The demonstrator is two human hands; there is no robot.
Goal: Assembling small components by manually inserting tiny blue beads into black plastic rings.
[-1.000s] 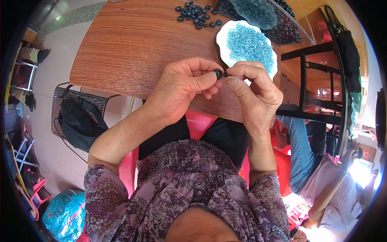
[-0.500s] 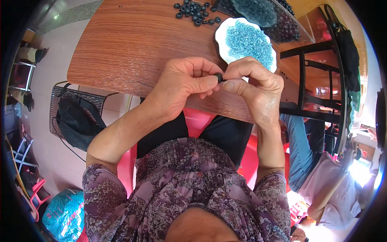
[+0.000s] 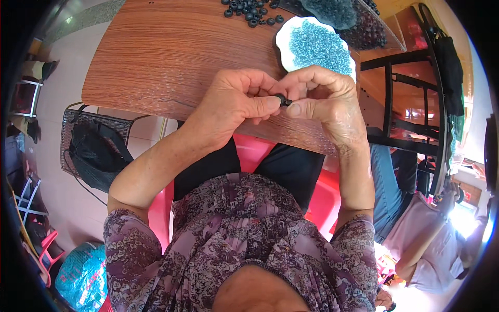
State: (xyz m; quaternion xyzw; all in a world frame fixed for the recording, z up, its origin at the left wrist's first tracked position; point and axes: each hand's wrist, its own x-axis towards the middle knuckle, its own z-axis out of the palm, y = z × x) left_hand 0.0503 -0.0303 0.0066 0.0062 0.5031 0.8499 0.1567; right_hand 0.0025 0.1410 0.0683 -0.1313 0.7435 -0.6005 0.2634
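Just above the near edge of the table, my left hand [image 3: 238,100] pinches a small round black bead-like piece [image 3: 280,98] between thumb and fingers. My right hand [image 3: 328,98] meets it from the right, thumb and forefinger closed at the piece's right side on a tiny dark part too small to make out. Beyond my right hand stands a white scalloped dish [image 3: 283,46] full of small clear blue beads [image 3: 319,49]. Loose black round pieces [image 3: 252,11] of a similar look lie at the far side of the table.
Behind the dish is a clear-walled tray [image 3: 392,39] with dark beads and a blue-grey heap. A black metal frame [image 3: 389,99] stands right of the wood-grain table [image 3: 150,57]. At left a woven chair [image 3: 67,130] holds a black bag [image 3: 96,156]. Another person [image 3: 431,239] sits at lower right.
My right fingers have closed in nearer to my left, with the right forefinger now beside the black piece. The table and dish appear slightly higher in view.
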